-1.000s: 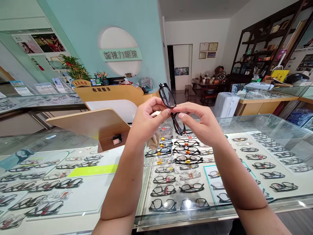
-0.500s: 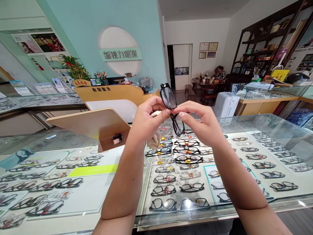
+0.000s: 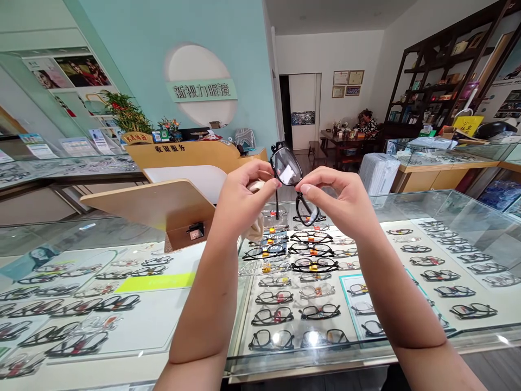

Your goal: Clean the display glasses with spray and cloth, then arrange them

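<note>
Black-framed eyeglasses (image 3: 286, 165) are held up in the air between my two hands, tilted so one lens is high and the other low. My left hand (image 3: 248, 198) grips the frame's left side between thumb and fingers. A crumpled cream cloth (image 3: 256, 229) is also tucked in that hand and hangs below it. My right hand (image 3: 336, 198) pinches the frame near the bridge with thumb and index finger. The lower lens (image 3: 308, 210) shows beneath my right fingertips. One dark temple arm (image 3: 277, 204) points downward next to my left thumb.
Below my hands is a glass display case (image 3: 244, 326) with rows of eyeglasses (image 3: 272, 316) inside. A tilted wooden-backed mirror or panel (image 3: 150, 206) stands on the glass at left. Behind are a yellow counter (image 3: 191, 157), a wrapped suitcase (image 3: 378, 172) and a seated person (image 3: 367, 124).
The eyeglasses have turned and shifted slightly right, with the upper lens facing me more. One temple arm now hangs visibly down by my left thumb. Both hands keep their grip.
</note>
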Demonstrator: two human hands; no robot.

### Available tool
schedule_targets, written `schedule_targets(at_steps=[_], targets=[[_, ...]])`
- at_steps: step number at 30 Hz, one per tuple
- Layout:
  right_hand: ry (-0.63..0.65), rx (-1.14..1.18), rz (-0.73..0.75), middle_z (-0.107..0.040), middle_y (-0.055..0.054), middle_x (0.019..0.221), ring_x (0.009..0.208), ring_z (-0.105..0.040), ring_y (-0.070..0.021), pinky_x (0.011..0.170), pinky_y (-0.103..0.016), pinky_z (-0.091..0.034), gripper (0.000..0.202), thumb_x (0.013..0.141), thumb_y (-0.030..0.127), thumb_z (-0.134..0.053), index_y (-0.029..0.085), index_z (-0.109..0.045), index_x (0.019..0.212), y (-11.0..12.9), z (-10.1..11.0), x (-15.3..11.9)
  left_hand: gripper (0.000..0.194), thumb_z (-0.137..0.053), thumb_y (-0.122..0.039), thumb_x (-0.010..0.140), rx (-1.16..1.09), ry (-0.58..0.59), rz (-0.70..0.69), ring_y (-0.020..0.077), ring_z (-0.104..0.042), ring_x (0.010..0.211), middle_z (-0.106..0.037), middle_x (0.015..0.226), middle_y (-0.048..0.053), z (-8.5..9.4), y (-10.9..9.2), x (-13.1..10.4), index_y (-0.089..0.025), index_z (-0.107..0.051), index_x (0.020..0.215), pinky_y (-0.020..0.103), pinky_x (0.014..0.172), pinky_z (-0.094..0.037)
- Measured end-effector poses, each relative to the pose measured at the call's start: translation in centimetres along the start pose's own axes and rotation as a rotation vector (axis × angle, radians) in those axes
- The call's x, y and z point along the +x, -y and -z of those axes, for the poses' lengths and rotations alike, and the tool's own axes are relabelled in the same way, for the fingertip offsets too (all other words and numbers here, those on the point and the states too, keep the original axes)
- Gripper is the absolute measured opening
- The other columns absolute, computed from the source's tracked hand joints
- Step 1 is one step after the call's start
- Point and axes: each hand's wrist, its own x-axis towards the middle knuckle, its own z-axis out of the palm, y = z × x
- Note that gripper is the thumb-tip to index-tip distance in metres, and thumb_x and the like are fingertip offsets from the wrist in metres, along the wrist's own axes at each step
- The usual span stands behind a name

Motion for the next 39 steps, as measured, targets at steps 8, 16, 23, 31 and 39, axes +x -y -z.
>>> schedule_targets(at_steps=[8,16,23,31,39], targets=[[-0.015,-0.009,-0.15,-0.071,0.0,0.078,0.077,-0.063,-0.017,0.076,-0.034,-0.051,0.023,0.089,0.034,-0.082,0.022,-0.07,0.074,-0.4,0.7,0.3,0.014,-0.067,-0.029,0.104,0.349,-0.298,-0.273,0.0257,-0.067,0.104,-0.078,0.111,0.005,0.3,1.3,0.6,-0.03,-0.08,0.108,0.039,0.099,-0.051],[-0.001,0.289,-0.337,-0.076,0.0,0.086,0.08,-0.069,-0.0164,0.073,-0.03,-0.052,0.029,0.071,0.029,-0.093,0.022,-0.073,0.091,-1.5,0.9,0.9,0.015,-0.068,-0.036,0.108,0.305,-0.311,-0.297,0.0253,-0.068,0.106,-0.077,0.111,0.005,0.3,0.9,0.1,-0.031,-0.082,0.113,0.037,0.098,-0.053],[0.147,0.342,-0.394,-0.078,0.0,0.086,0.081,-0.07,-0.0163,0.079,-0.032,-0.055,0.035,0.073,0.043,-0.101,0.023,-0.075,0.084,-2.3,1.3,1.1,0.021,-0.074,-0.047,0.106,0.3,-0.314,-0.286,0.0281,-0.07,0.117,-0.078,0.119,0.006,0.4,1.1,0.4,-0.032,-0.08,0.119,0.039,0.104,-0.054],[0.092,0.394,-0.331,-0.082,-0.003,0.094,0.102,-0.077,-0.022,0.098,-0.038,-0.06,0.045,0.083,0.056,-0.098,0.024,-0.066,0.083,-2.1,1.9,1.3,0.022,-0.077,-0.049,0.104,0.286,-0.345,-0.342,0.0247,-0.067,0.099,-0.071,0.102,0.004,0.0,0.3,-0.2,-0.03,-0.078,0.115,0.037,0.093,-0.054],[0.065,0.536,-0.357,-0.086,-0.006,0.124,0.1,-0.079,-0.0199,0.102,-0.041,-0.065,0.043,0.088,0.053,-0.097,0.024,-0.064,0.088,-2.2,2.7,1.2,0.023,-0.069,-0.037,0.108,0.289,0.159,-0.53,0.0204,-0.068,0.086,-0.074,0.105,0.008,-1.6,0.6,-0.1,-0.027,-0.086,0.12,0.033,0.077,-0.053]])
